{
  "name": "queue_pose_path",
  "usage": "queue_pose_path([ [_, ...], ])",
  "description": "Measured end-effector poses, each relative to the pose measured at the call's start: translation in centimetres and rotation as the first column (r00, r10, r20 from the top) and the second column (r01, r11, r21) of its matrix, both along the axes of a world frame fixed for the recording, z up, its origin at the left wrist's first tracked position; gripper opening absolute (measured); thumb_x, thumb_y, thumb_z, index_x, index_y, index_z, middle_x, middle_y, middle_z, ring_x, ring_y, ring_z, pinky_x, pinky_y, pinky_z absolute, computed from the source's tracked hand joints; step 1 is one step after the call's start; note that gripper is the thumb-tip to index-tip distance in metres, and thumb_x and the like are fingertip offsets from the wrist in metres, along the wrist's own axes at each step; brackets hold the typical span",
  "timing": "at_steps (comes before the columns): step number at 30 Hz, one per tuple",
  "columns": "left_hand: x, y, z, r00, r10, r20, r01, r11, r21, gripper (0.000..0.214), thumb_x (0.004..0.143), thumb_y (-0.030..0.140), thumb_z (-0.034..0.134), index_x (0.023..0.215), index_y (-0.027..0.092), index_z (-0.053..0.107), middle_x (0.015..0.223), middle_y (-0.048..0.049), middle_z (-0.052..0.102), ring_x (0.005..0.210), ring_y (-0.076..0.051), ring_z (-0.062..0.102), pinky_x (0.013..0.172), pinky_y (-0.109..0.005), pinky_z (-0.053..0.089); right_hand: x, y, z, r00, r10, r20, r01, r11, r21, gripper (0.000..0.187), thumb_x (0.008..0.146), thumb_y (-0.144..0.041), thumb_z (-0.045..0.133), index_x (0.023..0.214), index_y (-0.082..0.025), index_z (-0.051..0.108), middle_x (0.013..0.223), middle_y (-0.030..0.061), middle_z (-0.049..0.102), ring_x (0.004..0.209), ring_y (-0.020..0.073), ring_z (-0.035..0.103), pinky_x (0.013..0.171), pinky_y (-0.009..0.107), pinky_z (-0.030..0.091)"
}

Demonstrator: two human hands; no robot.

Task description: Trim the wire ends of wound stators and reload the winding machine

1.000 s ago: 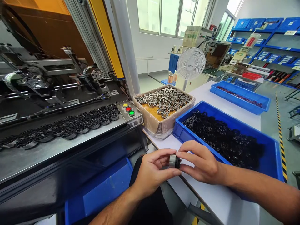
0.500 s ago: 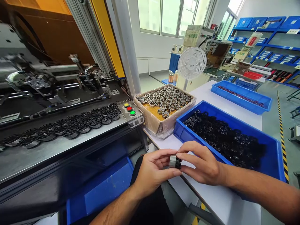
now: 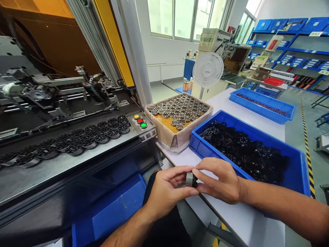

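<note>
A small stator core (image 3: 189,179) with a silvery metal rim and a black plastic piece on its right side is held on edge between my hands. My left hand (image 3: 168,188) grips it from the left, thumb below and fingers above. From the right, my right hand (image 3: 222,180) closes its fingertips on the black piece, partly covering it. Just beyond my hands stands a blue bin (image 3: 299,161) of loose black plastic pieces (image 3: 241,147). To its left, a plastic-wrapped carton (image 3: 167,133) holds bare metal stator cores (image 3: 190,106).
Rows of stator cores with black plastic tops (image 3: 74,148) line the machine's metal ledge (image 3: 89,161) on the left. A button box (image 3: 149,133) sits at its end. A long blue tray (image 3: 272,115) lies farther back, near a white fan (image 3: 208,69). Below is another blue bin (image 3: 118,209).
My right fingers have moved slightly left and press closer over the black piece, so less of it shows. The camera view has shifted slightly.
</note>
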State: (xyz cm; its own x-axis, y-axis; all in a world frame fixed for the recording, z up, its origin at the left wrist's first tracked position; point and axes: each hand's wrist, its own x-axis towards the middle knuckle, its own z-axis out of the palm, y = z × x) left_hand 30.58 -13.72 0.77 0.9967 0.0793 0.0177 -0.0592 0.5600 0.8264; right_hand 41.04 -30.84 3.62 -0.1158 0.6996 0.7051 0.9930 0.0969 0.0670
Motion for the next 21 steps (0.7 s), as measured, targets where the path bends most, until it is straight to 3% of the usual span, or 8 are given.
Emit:
queue_pose_path([
  [7, -0.3, -0.2, -0.8, 0.999, -0.011, 0.039, 0.010, 0.999, 0.035, 0.042, 0.068, 0.020, 0.088, 0.108, 0.027, 0.078, 0.101, -0.0065, 0.080, 0.092, -0.021, 0.077, 0.080, -0.023, 0.061, 0.0, 0.3, -0.1, 0.996, 0.015, -0.084, -0.014, 1.000, 0.008, 0.033, 0.098, -0.031, 0.057, 0.122, -0.009, 0.058, 0.097, 0.0146, 0.066, 0.091, 0.0214, 0.064, 0.075, 0.036, 0.058],
  [10, -0.9, -0.3, -1.1, 0.997, -0.020, 0.078, 0.012, 0.994, 0.107, 0.042, 0.084, 0.030, 0.075, 0.126, 0.032, 0.069, 0.125, -0.0083, 0.073, 0.109, -0.023, 0.072, 0.093, -0.029, 0.058, 0.6, 0.5, -0.4, 0.949, 0.010, -0.316, -0.007, 1.000, 0.011, 0.050, 0.090, -0.045, 0.067, 0.128, -0.014, 0.057, 0.107, 0.0138, 0.064, 0.098, 0.0204, 0.064, 0.083, 0.036, 0.058],
  [13, -1.5, -0.5, -1.3, 0.996, -0.011, 0.094, -0.011, 0.975, 0.221, 0.043, 0.092, 0.034, 0.065, 0.135, 0.033, 0.061, 0.138, -0.0085, 0.064, 0.123, -0.024, 0.065, 0.105, -0.033, 0.051, 1.0, 0.7, -1.0, 0.834, -0.018, -0.551, 0.008, 1.000, -0.021, 0.065, 0.083, -0.054, 0.071, 0.133, -0.015, 0.055, 0.115, 0.0149, 0.064, 0.105, 0.0212, 0.063, 0.088, 0.037, 0.056],
  [18, -1.4, -0.9, -1.3, 0.995, 0.054, 0.080, -0.083, 0.904, 0.420, 0.043, 0.090, 0.040, 0.065, 0.129, 0.023, 0.067, 0.131, -0.0127, 0.069, 0.118, -0.027, 0.067, 0.107, -0.036, 0.050, 1.1, 1.0, -2.0, 0.769, 0.005, -0.639, -0.061, 0.996, -0.065, 0.048, 0.086, -0.044, 0.073, 0.120, -0.012, 0.063, 0.095, 0.0090, 0.070, 0.089, 0.0173, 0.064, 0.081, 0.033, 0.056],
  [21, -0.7, -0.6, -1.0, 0.995, 0.077, 0.063, -0.098, 0.883, 0.458, 0.038, 0.091, 0.042, 0.063, 0.123, 0.022, 0.071, 0.125, -0.0119, 0.071, 0.104, -0.023, 0.071, 0.095, -0.033, 0.057, 4.2, 0.4, -1.8, 0.808, -0.158, -0.567, 0.066, 0.981, -0.180, 0.032, 0.090, -0.040, 0.069, 0.111, -0.015, 0.066, 0.094, 0.0055, 0.071, 0.084, 0.0144, 0.067, 0.075, 0.027, 0.057],
])
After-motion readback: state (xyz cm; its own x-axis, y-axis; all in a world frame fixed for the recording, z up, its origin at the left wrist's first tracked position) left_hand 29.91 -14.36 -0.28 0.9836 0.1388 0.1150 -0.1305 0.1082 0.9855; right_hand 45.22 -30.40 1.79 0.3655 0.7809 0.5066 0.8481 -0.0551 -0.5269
